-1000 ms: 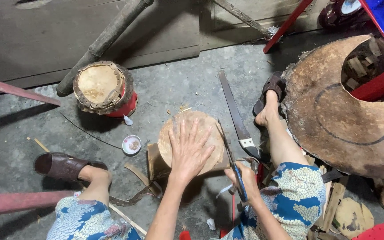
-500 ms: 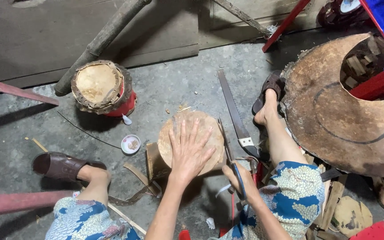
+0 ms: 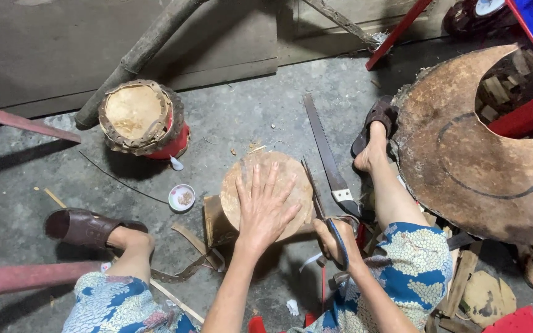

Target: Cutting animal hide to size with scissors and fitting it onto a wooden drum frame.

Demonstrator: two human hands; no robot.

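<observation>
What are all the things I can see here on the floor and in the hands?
round hide piece: one, tan, on a small wooden block, under the left hand
scissors: one, dark metal with blue handle, in the right hand, at the hide's edge
saw: one, grey blade, on the floor by the right foot
small drum: one, tan top, red body, upper left
little dish: one, white, on the floor
big hide sheet: one, brown, right side
wooden pole: one, grey, leaning behind the drum
sandals: two, brown, on the feet
left hand: flat on the hide
right hand: gripping the scissors
</observation>
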